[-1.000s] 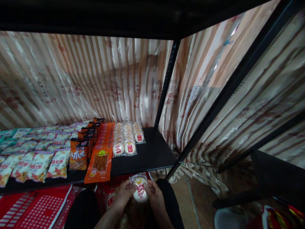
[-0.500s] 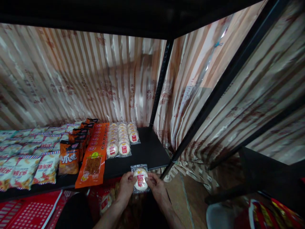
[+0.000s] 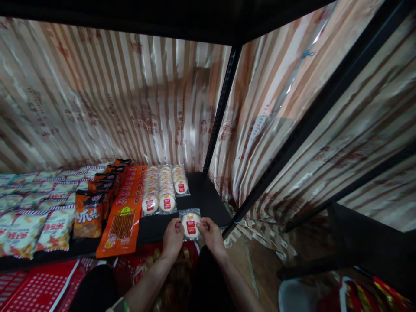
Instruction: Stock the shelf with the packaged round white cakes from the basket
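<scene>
A round white cake in a clear wrapper with a red label [image 3: 190, 224] is held flat between both my hands over the front edge of the black shelf [image 3: 211, 203]. My left hand [image 3: 172, 238] pinches its left side. My right hand [image 3: 212, 234] pinches its right side. Just behind it, rows of the same wrapped cakes [image 3: 165, 186] lie on the shelf, three columns wide.
Left of the cakes lie long orange snack packs [image 3: 125, 212], dark orange bags [image 3: 87, 212] and white chip bags [image 3: 35, 216]. A black upright post [image 3: 221, 108] stands at the shelf's back corner. Striped curtain hangs behind. A red bag with more cakes [image 3: 146, 268] sits below.
Both hands have lifted the wrapped cake up and forward, from below the shelf edge to over its front edge, close to the rows of cakes.
</scene>
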The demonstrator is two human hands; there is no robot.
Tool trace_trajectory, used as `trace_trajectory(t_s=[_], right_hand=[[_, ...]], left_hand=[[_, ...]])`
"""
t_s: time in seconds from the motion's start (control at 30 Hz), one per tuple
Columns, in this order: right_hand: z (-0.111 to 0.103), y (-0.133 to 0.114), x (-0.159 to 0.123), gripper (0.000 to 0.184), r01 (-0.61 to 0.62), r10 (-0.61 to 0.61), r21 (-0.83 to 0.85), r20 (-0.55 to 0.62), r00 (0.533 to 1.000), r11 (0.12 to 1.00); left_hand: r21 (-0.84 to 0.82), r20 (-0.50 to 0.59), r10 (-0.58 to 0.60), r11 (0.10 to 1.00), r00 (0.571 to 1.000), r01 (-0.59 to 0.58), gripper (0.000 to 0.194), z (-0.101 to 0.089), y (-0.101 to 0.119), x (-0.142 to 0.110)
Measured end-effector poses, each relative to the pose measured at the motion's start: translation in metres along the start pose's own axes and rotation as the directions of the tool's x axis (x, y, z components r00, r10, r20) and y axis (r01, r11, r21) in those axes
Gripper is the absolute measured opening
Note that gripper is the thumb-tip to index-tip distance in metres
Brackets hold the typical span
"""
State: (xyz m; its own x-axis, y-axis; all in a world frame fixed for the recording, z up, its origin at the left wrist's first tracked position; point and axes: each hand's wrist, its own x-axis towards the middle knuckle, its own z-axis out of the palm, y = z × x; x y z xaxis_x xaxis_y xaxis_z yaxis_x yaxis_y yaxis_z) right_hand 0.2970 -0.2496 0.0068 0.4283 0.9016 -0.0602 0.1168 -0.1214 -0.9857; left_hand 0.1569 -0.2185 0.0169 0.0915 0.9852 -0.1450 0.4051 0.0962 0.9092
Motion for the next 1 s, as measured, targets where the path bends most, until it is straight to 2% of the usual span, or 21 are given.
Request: trace_trajectory(t_s=[0.17, 0.4, 0.6, 0.87, 1.0], right_hand=[[0.0, 0.0, 0.024, 0.021, 0.007, -0.01, -0.134, -0.027, 1.0, 0.991], [0.002, -0.002, 0.051, 0.02, 0.003, -0.016, -0.303, -0.042, 0.999, 0.953], [0.009, -0.003, 0.073, 0.02, 0.011, -0.032, -0.332, -0.058, 0.998, 0.943], [0.02, -0.002, 0.1, 0.021, 0.036, -0.055, -0.35, -0.045, 0.997, 0.936], [0.024, -0.003, 0.11, 0.021, 0.025, -0.049, -0.358, -0.059, 0.997, 0.933]], left_hand=[[0.02, -0.001, -0.009, 1.0, 1.0, 0.009, 0.027, 0.002, 0.011, 0.012], [0.145, -0.038, 0.097, 0.985, 0.995, -0.091, 0.032, 0.009, 0.021, 0.02], [0.199, -0.059, 0.229, 0.957, 0.972, -0.213, 0.038, 0.02, 0.018, 0.028], [0.28, 0.047, 0.198, 0.938, 0.979, -0.203, 0.045, 0.02, 0.021, 0.041], [0.31, 0.059, 0.182, 0.931, 0.981, -0.192, 0.045, 0.021, 0.024, 0.047]])
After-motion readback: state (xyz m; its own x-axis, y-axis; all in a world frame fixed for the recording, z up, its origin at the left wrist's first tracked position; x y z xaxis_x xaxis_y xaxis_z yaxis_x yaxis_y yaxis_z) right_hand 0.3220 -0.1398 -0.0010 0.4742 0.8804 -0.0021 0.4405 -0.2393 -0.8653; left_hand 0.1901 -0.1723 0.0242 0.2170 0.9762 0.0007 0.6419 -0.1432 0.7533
